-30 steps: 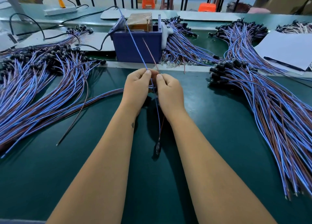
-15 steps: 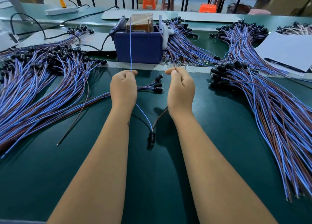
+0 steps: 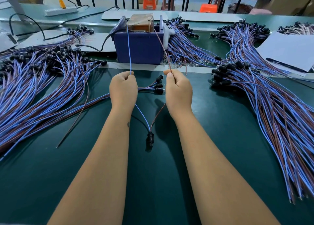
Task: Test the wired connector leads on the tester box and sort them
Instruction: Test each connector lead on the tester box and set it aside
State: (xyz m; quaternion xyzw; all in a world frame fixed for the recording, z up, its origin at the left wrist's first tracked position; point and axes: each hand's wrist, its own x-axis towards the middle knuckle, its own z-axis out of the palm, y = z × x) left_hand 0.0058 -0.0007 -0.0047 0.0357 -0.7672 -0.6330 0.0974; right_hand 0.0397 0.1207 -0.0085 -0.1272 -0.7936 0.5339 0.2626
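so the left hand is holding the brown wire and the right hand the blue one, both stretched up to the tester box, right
Not quite: the colours are swapped. In the head view the left hand pinches the blue wire and the right hand pinches the brown wire. Both do stretch up to the tester box, with the black connector hanging between the forearms.

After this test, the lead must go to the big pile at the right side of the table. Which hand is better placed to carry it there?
Right, probably. The right hand already pinches the brown wire and is nearer the right pile. The left hand, pinching the blue wire, would have to cross over.
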